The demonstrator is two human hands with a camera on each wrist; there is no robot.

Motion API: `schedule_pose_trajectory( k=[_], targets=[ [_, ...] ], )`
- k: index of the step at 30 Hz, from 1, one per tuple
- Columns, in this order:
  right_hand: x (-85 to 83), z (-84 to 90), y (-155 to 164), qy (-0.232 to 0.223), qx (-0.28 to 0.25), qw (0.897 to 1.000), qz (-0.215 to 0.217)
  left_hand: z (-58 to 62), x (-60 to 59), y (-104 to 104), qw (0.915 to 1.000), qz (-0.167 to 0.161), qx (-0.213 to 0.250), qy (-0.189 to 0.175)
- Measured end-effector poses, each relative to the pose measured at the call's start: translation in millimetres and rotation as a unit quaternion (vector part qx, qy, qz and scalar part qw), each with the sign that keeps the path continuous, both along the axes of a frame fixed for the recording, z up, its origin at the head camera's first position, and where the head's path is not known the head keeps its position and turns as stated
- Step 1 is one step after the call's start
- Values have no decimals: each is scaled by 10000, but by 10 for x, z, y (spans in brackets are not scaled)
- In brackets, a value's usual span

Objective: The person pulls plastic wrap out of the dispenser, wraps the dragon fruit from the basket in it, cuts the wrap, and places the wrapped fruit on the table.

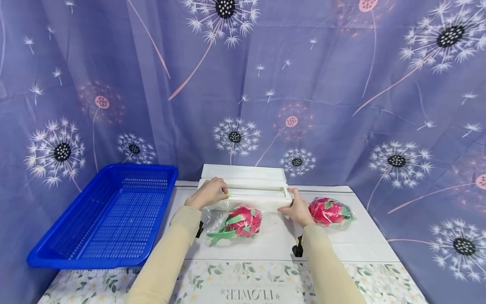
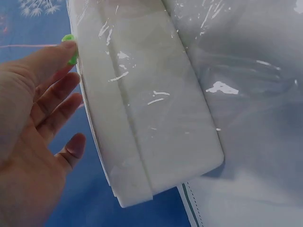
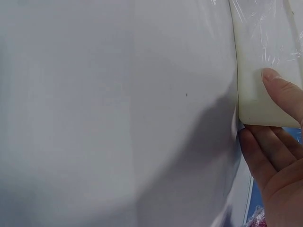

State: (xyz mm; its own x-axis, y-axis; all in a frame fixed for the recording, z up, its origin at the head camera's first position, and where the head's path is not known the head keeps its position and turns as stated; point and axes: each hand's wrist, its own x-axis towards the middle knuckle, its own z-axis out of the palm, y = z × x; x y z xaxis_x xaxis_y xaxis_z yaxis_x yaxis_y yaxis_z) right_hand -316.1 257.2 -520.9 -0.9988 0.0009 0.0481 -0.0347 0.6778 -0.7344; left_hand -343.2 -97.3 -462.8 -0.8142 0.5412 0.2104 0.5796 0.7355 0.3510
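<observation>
From the head view I see my left hand (image 1: 208,193) resting on the left end of the long white plastic cling-film dispenser box (image 1: 243,192), which sits at the back of the white table (image 1: 364,242) with its lid tipped open against the dandelion-print purple curtain (image 1: 341,84). In the left wrist view the fingers (image 2: 57,101) lie nearly straight beside the box's end, and the forefinger tip touches a small green slider tab (image 2: 70,40) on it; nothing is curled round the box. My right hand (image 1: 299,210) steadies the box's right end: the right wrist view shows the thumb laid on the corner and the other fingers (image 3: 265,153) extended underneath, so I would call it a light bracing hold, not a firm grip. A sheet of clear film (image 1: 212,219) runs out from the box toward me, and the pink dragon fruit with green scales (image 1: 243,221) lies on it just in front of the box, between my forearms. A second dragon fruit, already wrapped in film (image 1: 329,212), sits just right of my right hand. As I judge it, one fruit is done; for this one the film is drawn out but not yet cut or folded round it. The blue perforated plastic basket (image 1: 110,215) at the left holds nothing so far.
</observation>
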Motion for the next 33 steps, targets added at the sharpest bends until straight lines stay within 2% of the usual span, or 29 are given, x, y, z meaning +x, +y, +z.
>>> schedule_pose_trajectory(
  k=[4, 15, 20, 26, 33],
  targets=[
    [8, 9, -2, -12, 21, 10000, 1, -57, -6, -67, 9998, 92, 165, 96],
    [9, -25, 3, -36, -9, 10000, -41, -187, -18, -206, 9959, 313, 808, -239],
    [7, -22, -29, -54, -75, 9999, -63, -259, -50, -274, 9915, 226, 1237, -329],
    [10, -11, -56, -133, -94, 9999, -22, -277, -35, -354, 9894, 203, 1405, -318],
    [20, -17, -11, -16, 27, 9999, -125, -284, -40, -382, 9865, 10, 1633, -99]
  ],
)
